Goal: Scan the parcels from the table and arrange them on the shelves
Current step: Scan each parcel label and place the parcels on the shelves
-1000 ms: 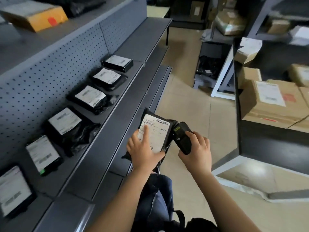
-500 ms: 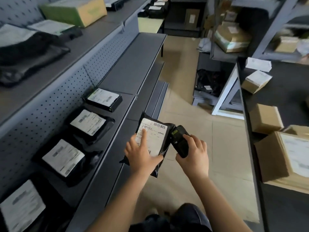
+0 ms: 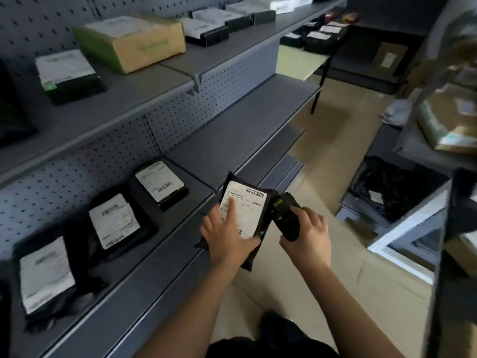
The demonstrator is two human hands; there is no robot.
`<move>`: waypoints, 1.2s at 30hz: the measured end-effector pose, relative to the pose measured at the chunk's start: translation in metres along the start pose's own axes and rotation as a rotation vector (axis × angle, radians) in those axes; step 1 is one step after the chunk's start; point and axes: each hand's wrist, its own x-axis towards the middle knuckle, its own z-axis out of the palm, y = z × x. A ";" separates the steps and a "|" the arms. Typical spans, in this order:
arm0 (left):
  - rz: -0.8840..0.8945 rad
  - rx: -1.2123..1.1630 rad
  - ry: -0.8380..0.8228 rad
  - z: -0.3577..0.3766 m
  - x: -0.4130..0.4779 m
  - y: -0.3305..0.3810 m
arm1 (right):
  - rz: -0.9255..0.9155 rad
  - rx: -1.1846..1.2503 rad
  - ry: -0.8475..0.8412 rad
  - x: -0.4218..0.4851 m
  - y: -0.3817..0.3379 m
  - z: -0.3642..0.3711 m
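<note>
My left hand (image 3: 227,235) holds a black poly-bag parcel (image 3: 247,202) with a white barcode label, index finger lying on the label. Just right of it, my right hand (image 3: 308,235) grips a black handheld scanner (image 3: 285,215), its head close to the parcel's right edge. Both are in front of the grey lower shelf (image 3: 224,146), whose right half is bare. Three black labelled parcels (image 3: 161,183) (image 3: 113,220) (image 3: 45,273) lie in a row on the shelf's left part.
The upper shelf (image 3: 144,94) carries a cardboard box (image 3: 131,41), a black parcel (image 3: 68,74) and several flat parcels further back. At right stand a rack with cardboard boxes (image 3: 449,120) and a dark table edge (image 3: 444,267). Tiled floor runs between.
The view has tilted upward, so the upper shelf now shows more. Both hands keep their hold on the parcel and the scanner, almost unmoved relative to each other.
</note>
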 end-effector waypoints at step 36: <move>-0.932 0.046 0.275 0.086 0.322 -0.014 | -0.710 0.222 -0.595 0.404 -0.072 0.242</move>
